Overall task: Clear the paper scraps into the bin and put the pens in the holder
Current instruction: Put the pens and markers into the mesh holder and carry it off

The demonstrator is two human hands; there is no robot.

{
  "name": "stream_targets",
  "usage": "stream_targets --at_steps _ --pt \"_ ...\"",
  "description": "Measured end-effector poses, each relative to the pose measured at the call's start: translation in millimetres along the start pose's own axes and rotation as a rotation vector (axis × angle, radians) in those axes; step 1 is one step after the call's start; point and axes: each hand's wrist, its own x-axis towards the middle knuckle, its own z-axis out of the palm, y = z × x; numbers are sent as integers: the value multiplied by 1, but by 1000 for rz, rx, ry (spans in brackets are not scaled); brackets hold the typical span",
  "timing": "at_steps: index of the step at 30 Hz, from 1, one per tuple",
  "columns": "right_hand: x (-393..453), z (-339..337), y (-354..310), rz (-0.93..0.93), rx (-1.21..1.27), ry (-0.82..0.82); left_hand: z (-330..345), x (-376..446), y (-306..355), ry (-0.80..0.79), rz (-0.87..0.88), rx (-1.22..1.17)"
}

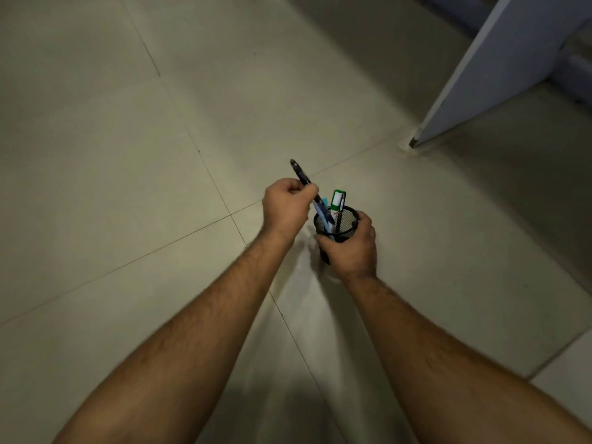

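Two bare forearms reach forward from the near edge of the view over a pale tiled floor (96, 155), whose thin grout lines run diagonally and cross just left of the hands. The right hand (350, 248) wraps a black mesh pen holder (344, 221) from its near side, the thumb curled over the left wall and the fingers curving round the right wall up to the rim; the lower part of the holder is hidden behind the palm, so whether its base touches the floor cannot be told. The left hand (283, 208) is just left of the holder, its fingers curled in and pinching a dark pen (304, 181) against the thumb about midway along the barrel. This pen slants, its upper end pointing up and to the left beyond the knuckles and its lower end reaching down inside the holder's rim. Beside it in the holder there is a light blue item (324, 201), of which only a small part shows, then a white marker with a green cap (338, 200) and a thin black pen (342, 209), both standing nearly upright and leaning on the far wall. Farther off, toward the far right corner of the floor, a grey-blue panel (499, 65) stands on edge, its lower corner meeting the tiles well apart from the hands.
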Motion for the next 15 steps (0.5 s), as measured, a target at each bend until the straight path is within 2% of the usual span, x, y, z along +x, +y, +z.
stream_targets --at_steps 4,6,8,11,13,15 --pt "1 -2 -4 -31 46 -2 9 -18 -13 -284 -59 134" --pt "4 -5 -4 -22 63 -1 7 -22 -17 -348 -88 180" --pt "5 -8 -3 -12 60 8 3 -20 -22 -280 -61 162" --pt "4 -9 0 -3 53 14 -9 -8 -39 -51 -20 169" --pt "0 -6 1 -8 61 -4 -23 1 -59 69 -7 383" --pt "-3 -3 3 -18 65 -32 -36 8 -84 102 -35 663"
